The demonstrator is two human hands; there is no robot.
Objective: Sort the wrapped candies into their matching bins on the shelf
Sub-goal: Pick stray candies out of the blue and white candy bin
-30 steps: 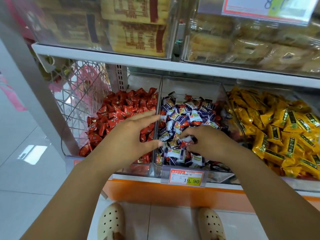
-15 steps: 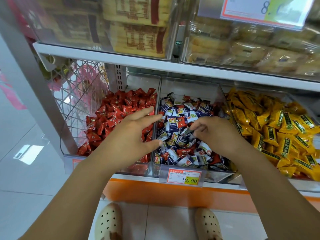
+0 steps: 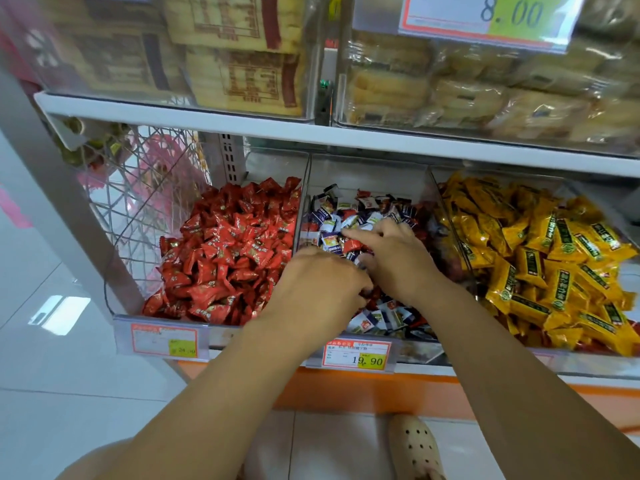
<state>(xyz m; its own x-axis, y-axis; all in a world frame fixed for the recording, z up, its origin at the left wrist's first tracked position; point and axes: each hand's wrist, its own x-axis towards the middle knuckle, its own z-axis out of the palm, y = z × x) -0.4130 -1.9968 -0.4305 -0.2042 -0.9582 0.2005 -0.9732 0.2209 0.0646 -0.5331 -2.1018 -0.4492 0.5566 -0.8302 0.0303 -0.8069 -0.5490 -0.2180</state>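
Three clear bins sit side by side on the lower shelf. The left bin holds red candies [image 3: 235,258], the middle bin [image 3: 367,168] mixed blue-white candies [image 3: 346,209] with some red ones, and the right bin yellow candies [image 3: 536,258]. Both hands are in the middle bin. My left hand [image 3: 322,289] has its fingers curled down into the pile, and what they hold is hidden. My right hand [image 3: 391,258] stretches its index finger to the left and pinches a red candy [image 3: 352,244] lying among the blue-white ones.
A wire basket [image 3: 145,188] hangs left of the red bin. An upper shelf [image 3: 311,133] close above carries boxes of packed snacks. Price tags [image 3: 356,355] line the shelf's front edge. My shoe [image 3: 414,448] stands on the tiled floor below.
My left hand has moved right from the red bin's edge into the middle bin and curled its fingers. My right hand has reached further back and extended its index finger.
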